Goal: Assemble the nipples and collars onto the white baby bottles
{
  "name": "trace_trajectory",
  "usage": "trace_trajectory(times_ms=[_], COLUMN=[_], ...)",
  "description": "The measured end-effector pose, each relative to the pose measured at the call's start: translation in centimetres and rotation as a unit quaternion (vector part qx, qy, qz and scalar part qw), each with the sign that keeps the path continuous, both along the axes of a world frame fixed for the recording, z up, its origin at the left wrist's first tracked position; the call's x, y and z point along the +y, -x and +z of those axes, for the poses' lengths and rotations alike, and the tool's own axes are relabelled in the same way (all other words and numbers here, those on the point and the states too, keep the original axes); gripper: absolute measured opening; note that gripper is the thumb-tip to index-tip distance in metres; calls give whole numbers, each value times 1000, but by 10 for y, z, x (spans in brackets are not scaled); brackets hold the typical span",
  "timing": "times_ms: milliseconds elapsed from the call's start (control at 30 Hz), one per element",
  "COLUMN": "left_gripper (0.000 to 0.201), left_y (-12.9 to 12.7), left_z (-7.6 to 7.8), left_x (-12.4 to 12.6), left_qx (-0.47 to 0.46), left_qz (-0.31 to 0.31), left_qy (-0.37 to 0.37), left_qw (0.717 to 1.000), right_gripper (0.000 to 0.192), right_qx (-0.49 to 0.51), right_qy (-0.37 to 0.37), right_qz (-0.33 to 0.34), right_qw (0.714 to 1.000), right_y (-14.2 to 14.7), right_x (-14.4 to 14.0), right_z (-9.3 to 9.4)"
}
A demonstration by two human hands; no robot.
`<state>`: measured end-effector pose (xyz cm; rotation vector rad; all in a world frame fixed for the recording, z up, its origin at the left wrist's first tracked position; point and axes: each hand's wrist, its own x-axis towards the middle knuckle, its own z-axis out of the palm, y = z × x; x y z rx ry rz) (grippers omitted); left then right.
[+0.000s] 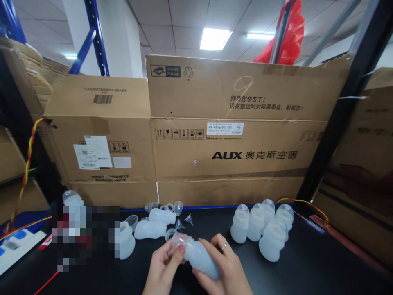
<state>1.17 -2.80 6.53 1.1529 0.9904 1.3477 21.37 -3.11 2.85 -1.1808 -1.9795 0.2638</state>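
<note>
At the near edge of the black table [307, 262], in the head view, a translucent bottle [198, 256] was held tilted above the surface, its capped end toward the left. The body was gripped by the right hand [227, 268], while the cap [178, 241] was pinched by the fingertips of the left hand [164, 266]. Judging from this grip, the cap was being fitted or twisted; a steady counter-hold on the body would be called for. Capped bottles [264, 229] were grouped to the right, loose parts [162, 217] to the left, with cardboard boxes [227, 155] behind.
</note>
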Motion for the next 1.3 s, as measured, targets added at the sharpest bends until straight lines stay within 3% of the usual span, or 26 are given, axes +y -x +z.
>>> trace_trajectory(times_ms=[100,167,233,300,400,467,667,800,867,1033,1300], left_gripper=[55,54,54,55,60,62,60,53,50,44,41], left_y=[-1,0,0,0,0,1,11,14,13,6,1], left_z=[3,4,4,2,-2,-5,-18,-23,-25,-28,-30], left_x=[-3,-5,-7,-8,-10,-11,0,5,4,2,5], left_qx=[-9,-8,-17,-39,-58,-51,5,52,86,181,266], left_qz=[-21,-43,-62,-79,-92,-88,-95,-157,-160,-152,-110], left_qy=[0,-1,3,9,26,34,-23,-46,-48,-104,-88], left_qw=[1000,999,998,996,994,994,995,985,982,966,954], right_gripper=[51,42,42,51,56,54,60,57,57,56,62], right_qx=[17,61,142,245,350,386,379,428,432,370,277], right_qy=[3,78,187,306,449,468,347,356,344,294,213], right_qz=[10,41,93,161,240,248,248,226,212,179,109], right_qw=[1000,994,968,906,786,756,821,799,806,863,931], right_y=[3,4,4,1,-1,0,6,3,-1,-4,-3], right_x=[-3,-5,-6,-6,-5,-6,-12,-10,-8,-4,-6], right_z=[4,14,24,28,23,17,26,31,27,15,0])
